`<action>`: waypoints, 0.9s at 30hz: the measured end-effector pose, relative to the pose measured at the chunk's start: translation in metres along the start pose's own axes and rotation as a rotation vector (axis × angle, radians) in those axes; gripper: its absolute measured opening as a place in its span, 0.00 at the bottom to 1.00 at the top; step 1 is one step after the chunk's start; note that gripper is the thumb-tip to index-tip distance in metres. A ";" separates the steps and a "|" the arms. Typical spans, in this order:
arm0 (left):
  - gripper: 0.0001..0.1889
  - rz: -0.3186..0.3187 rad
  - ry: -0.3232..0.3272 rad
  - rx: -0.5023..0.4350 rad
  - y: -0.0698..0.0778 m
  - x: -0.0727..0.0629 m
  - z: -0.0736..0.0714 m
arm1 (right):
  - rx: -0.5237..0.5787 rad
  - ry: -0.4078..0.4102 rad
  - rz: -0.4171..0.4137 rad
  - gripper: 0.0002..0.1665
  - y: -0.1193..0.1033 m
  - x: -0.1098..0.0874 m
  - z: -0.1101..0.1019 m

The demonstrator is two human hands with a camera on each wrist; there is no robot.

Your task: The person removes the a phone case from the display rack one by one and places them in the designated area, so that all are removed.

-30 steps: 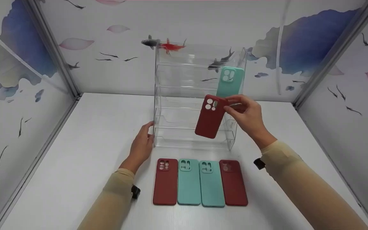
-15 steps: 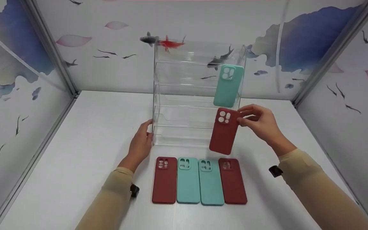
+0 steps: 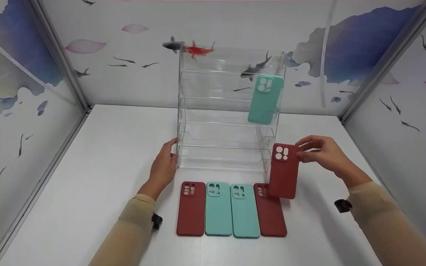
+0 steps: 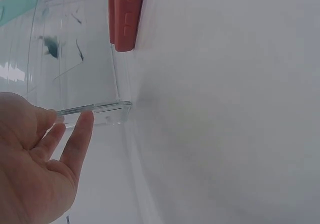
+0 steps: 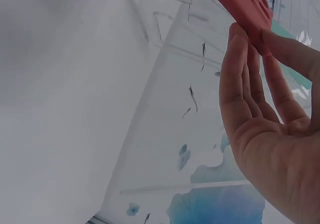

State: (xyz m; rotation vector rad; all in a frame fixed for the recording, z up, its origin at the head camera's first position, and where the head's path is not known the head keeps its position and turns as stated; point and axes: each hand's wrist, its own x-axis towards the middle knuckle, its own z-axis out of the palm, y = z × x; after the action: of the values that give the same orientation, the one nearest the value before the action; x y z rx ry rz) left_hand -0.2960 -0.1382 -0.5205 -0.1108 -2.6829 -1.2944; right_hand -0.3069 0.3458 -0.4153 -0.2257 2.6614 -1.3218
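Note:
My right hand [image 3: 324,155] pinches a dark red phone case [image 3: 284,171] by its upper right edge, holding it upright in the air. In the head view this case overlaps the top of the rightmost lying red case [image 3: 272,218]. My left hand [image 3: 164,166] holds the lower left side of a clear acrylic tiered rack [image 3: 220,155]; the left wrist view has the fingertips at its side panel [image 4: 107,108]. A mint green phone case [image 3: 264,103] leans at the right end of an upper tier. In the right wrist view, fingertips and thumb meet on the red case [image 5: 247,11].
In front of the rack, a red case [image 3: 191,214] and two mint cases, one [image 3: 218,214] beside the other [image 3: 245,216], lie in a row with the rightmost red one. White panels with painted fish surround the white table [image 3: 98,162].
My right hand has carried the red case down and to the right, away from the rack's front, uncovering the mint case on it. My left hand stays at the rack's side.

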 end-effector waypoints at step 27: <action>0.27 0.007 0.009 0.029 0.004 0.001 0.000 | -0.066 -0.239 0.156 0.21 0.079 -0.011 0.015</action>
State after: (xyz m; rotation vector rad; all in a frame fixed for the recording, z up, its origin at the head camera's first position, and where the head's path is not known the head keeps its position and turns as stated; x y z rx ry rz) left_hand -0.2967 -0.1360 -0.5176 -0.1106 -2.6899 -1.2500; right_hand -0.2980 0.3841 -0.4866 -0.1688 2.4688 -1.0875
